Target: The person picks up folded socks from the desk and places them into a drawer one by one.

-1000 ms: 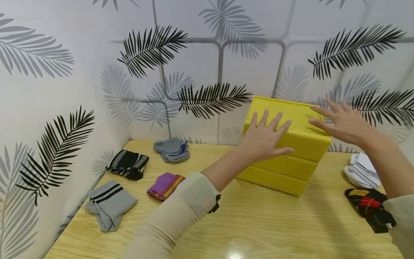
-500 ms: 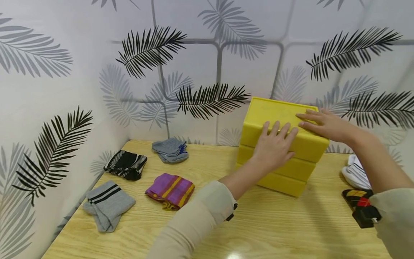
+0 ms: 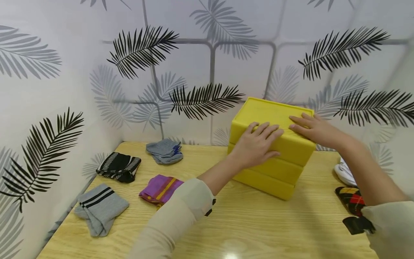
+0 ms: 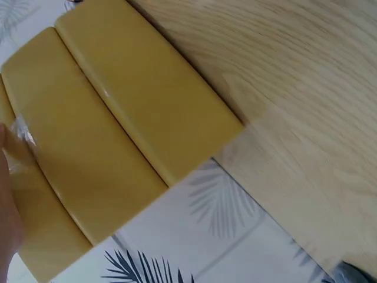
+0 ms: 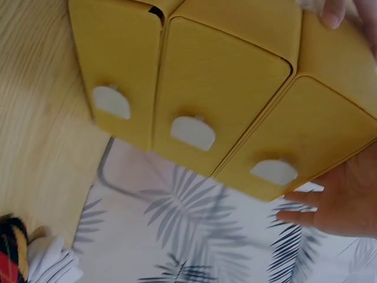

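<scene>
A yellow box of three stacked drawers stands angled on the wooden table near the wall. White half-round knobs show on its drawer fronts in the right wrist view. My left hand lies over the top front edge, its fingers reaching onto the lid and the thumb out along the near side. Across the right part of the top, my right hand rests with fingers extended. In the left wrist view only part of my left hand shows beside the plain yellow side.
Folded socks lie around: blue-grey, black-and-white, grey striped and purple-yellow at left. White socks and argyle socks sit at right, partly behind my right arm. The leaf-patterned wall borders the table.
Both hands have come down from above the box onto its top and edge. Since half a second ago the box has shifted slightly left and nearer, with the hands on it.
</scene>
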`<action>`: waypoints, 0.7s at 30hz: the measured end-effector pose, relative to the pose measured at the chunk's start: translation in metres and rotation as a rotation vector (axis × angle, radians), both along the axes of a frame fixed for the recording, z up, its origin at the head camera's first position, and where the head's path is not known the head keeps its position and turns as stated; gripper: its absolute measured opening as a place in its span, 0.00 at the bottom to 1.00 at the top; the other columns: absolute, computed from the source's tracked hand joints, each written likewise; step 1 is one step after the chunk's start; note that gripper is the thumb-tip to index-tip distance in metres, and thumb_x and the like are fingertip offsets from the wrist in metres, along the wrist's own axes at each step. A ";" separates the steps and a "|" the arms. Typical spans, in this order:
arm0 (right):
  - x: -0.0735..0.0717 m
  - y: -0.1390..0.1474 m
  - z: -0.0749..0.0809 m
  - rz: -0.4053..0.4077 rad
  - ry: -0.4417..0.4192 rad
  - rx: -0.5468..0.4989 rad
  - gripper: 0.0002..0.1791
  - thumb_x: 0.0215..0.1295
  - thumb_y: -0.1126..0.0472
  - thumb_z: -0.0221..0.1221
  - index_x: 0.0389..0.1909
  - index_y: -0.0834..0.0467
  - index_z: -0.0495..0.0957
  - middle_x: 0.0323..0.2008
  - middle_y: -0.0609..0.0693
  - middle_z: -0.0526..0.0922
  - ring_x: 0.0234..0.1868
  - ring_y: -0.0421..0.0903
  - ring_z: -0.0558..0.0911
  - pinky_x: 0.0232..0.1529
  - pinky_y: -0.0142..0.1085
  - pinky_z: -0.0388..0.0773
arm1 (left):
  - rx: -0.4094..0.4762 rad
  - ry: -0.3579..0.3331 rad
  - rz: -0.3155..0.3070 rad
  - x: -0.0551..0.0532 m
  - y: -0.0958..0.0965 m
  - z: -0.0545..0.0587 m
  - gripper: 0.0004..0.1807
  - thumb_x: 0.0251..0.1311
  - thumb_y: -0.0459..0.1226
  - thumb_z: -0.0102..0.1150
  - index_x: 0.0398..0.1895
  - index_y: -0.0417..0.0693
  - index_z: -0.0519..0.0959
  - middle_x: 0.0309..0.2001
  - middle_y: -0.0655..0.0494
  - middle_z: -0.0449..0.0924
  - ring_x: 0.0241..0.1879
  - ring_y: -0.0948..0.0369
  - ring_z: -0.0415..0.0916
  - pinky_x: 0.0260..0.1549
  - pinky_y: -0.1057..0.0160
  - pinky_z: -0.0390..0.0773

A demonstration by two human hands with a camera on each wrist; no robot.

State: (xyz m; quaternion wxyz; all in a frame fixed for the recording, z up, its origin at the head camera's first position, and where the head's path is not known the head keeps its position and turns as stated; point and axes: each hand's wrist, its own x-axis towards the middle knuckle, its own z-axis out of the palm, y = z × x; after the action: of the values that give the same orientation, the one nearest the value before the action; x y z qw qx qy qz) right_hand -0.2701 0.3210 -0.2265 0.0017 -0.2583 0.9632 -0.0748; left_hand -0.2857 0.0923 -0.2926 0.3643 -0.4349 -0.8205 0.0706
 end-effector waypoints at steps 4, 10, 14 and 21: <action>0.013 -0.016 0.001 0.048 0.085 0.173 0.25 0.71 0.64 0.44 0.65 0.71 0.56 0.64 0.72 0.53 0.62 0.74 0.46 0.59 0.64 0.36 | 0.022 -0.002 -0.134 -0.009 -0.019 -0.001 0.34 0.63 0.60 0.41 0.65 0.50 0.62 0.64 0.55 0.61 0.63 0.56 0.56 0.61 0.56 0.50; 0.029 -0.051 0.009 -0.308 -0.102 0.118 0.42 0.68 0.35 0.26 0.71 0.63 0.43 0.65 0.74 0.43 0.60 0.77 0.40 0.53 0.70 0.42 | 0.052 -0.003 -0.330 -0.024 -0.045 0.001 0.35 0.59 0.58 0.51 0.62 0.45 0.66 0.63 0.53 0.64 0.62 0.57 0.58 0.62 0.59 0.49; 0.029 -0.057 0.012 -0.353 -0.086 0.135 0.45 0.65 0.31 0.24 0.71 0.62 0.46 0.64 0.76 0.46 0.58 0.80 0.46 0.50 0.70 0.50 | 0.034 -0.010 -0.350 -0.028 -0.052 0.004 0.35 0.59 0.58 0.51 0.62 0.44 0.66 0.63 0.53 0.64 0.62 0.57 0.57 0.63 0.60 0.47; 0.006 -0.023 0.004 -0.157 -0.072 -0.113 0.33 0.72 0.45 0.38 0.69 0.62 0.54 0.66 0.72 0.46 0.64 0.71 0.45 0.55 0.67 0.43 | 0.093 0.006 -0.133 0.002 -0.030 0.000 0.35 0.59 0.62 0.43 0.59 0.47 0.69 0.59 0.53 0.68 0.61 0.54 0.59 0.64 0.55 0.44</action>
State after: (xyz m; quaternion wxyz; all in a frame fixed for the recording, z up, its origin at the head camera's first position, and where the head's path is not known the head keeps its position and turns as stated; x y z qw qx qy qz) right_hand -0.2642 0.2983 -0.2225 0.0159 -0.1791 0.9739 -0.1382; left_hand -0.2841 0.0624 -0.2927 0.3903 -0.4707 -0.7912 0.0095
